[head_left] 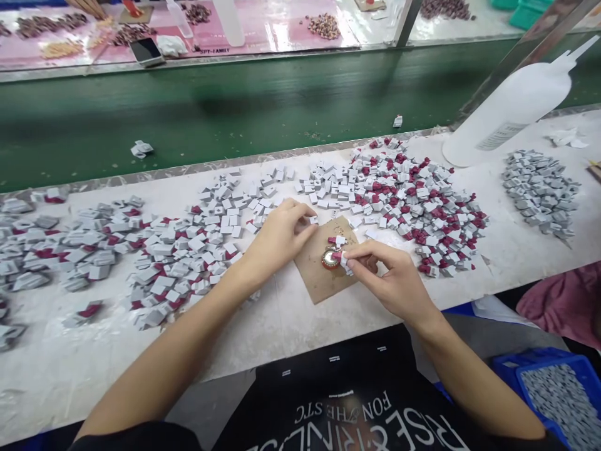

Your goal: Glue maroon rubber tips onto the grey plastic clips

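Observation:
My left hand (282,237) is closed in a pinch on a small light grey plastic piece (313,220), at the upper left edge of a brown cardboard square (315,280). Between thumb and fingers of my right hand (392,275) is a grey-and-maroon plastic piece (346,263). Its maroon end is over a small round bottle cap (330,258) with a pale, shiny inside; whether it touches the inside I cannot tell. Another grey-and-maroon piece (339,241) lies on the cardboard just beyond the cap.
Heaps of grey-and-maroon pieces (422,194) lie right and left (173,263) on the white table (282,332). A white squeeze bottle (511,106) stands behind a pile of grey pieces (539,191). A green belt (263,103) runs behind. A blue crate (521,366) sits low at right.

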{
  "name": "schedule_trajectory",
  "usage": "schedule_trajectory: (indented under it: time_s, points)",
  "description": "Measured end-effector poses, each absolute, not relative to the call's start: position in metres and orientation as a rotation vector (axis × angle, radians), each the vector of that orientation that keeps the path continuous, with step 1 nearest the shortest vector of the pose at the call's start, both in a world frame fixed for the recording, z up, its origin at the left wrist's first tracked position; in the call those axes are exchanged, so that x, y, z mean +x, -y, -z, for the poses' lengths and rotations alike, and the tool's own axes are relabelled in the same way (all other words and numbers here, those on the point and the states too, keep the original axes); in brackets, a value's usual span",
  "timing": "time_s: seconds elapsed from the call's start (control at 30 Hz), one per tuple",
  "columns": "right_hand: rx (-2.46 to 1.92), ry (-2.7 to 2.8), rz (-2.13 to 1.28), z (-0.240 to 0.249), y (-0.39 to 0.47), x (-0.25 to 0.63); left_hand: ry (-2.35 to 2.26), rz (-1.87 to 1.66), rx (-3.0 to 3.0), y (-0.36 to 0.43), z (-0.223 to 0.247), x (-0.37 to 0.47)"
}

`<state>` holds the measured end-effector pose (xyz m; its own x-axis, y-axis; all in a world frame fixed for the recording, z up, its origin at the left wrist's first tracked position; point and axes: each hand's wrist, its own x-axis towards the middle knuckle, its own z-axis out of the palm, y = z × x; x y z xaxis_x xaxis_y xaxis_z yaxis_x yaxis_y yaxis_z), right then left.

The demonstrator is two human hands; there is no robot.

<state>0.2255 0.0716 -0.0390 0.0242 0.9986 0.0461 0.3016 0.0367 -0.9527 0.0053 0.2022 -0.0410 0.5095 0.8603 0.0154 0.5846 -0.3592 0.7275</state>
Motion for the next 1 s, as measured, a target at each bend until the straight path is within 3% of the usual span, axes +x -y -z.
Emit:
schedule_trajectory:
  time_s: [0.17, 0.43, 0.7, 1.0]
  points:
    - [-1.378, 1.506, -0.923, 0.041, -0.074, 0.226, -1.103, -0.698, 1.711, -0.195, 0.035, 0.005]
    - [-1.361, 1.429, -0.961, 0.037, -0.072, 0.228, -1.008, -0.774, 1.586, -0.189, 0.033, 0.007]
    - [-1.135, 0.844, -1.182, 0.032, -0.094, 0.233, -0.881, -0.684, 1.334, -0.176, 0.006, 0.024]
    - [-1.151, 0.854, -1.236, 0.03, -0.1, 0.231, -0.809, -0.66, 1.267, -0.177, 0.009, 0.035]
